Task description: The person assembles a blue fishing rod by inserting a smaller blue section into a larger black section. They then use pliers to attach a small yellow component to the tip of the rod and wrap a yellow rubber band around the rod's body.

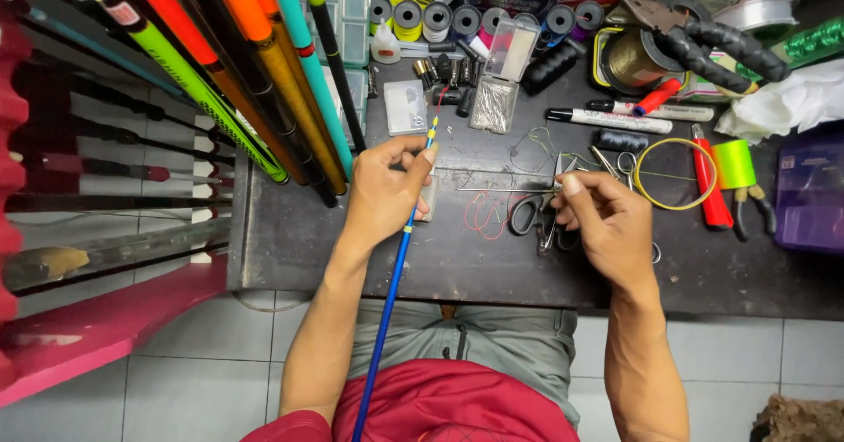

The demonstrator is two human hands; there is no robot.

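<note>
Blue fishing rod [392,288] is running from the lap up over the dark table [290,240], its tip with yellow bands near a small clear plastic box [405,107]; left hand [384,192] is gripping it near the tip, fingers closed around the shaft. Right hand [605,218] is pinching a thin line [492,189] stretching toward the rod, fingers closed on it. Black-handled scissors [532,213] are lying just beside the right hand, red wire [479,213] between the hands, thread spools [422,18] and markers [615,120] further back.
</note>
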